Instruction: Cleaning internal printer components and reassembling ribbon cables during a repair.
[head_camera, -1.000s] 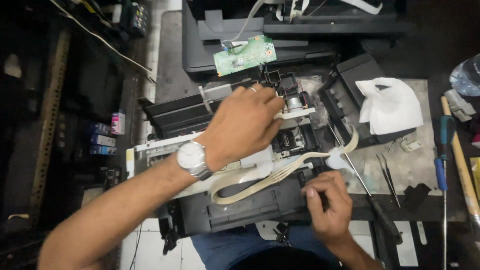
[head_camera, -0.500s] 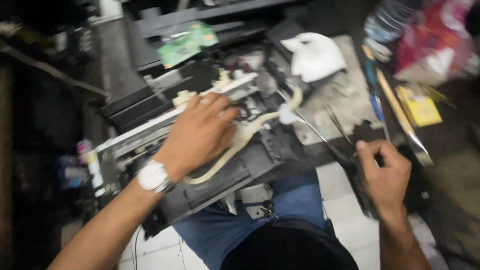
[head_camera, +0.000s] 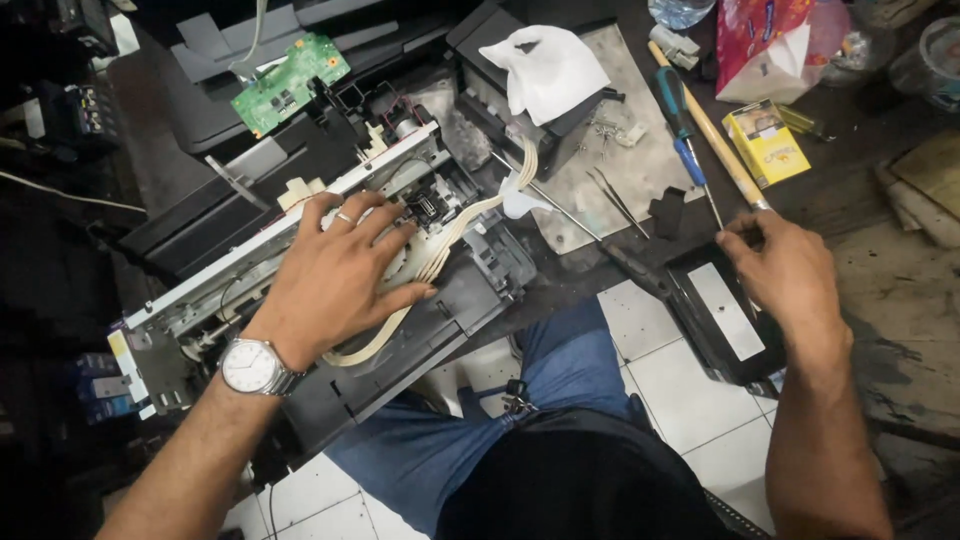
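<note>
My left hand (head_camera: 338, 270), with a ring and a wristwatch, lies flat with fingers spread on an opened printer mechanism (head_camera: 300, 260), over cream flat ribbon cables (head_camera: 450, 240). My right hand (head_camera: 785, 270) is off to the right, fingers curled near the end of a wooden-handled tool (head_camera: 715, 140), above a black printer cover part (head_camera: 715, 310). Whether the right fingers hold anything is unclear. A green circuit board (head_camera: 292, 83) stands behind the mechanism.
A white cloth (head_camera: 550, 75) lies on a black part at the back. A blue-handled screwdriver (head_camera: 685, 130), tweezers (head_camera: 615, 200), a yellow box (head_camera: 765, 140) and a red bag (head_camera: 770, 40) sit on the right. White floor tiles (head_camera: 680, 380) show beside my blue-jeaned legs.
My right hand left the printer's front edge and swung out to the right beside the wooden handle. The camera view turned right. My left hand stayed pressed on the mechanism.
</note>
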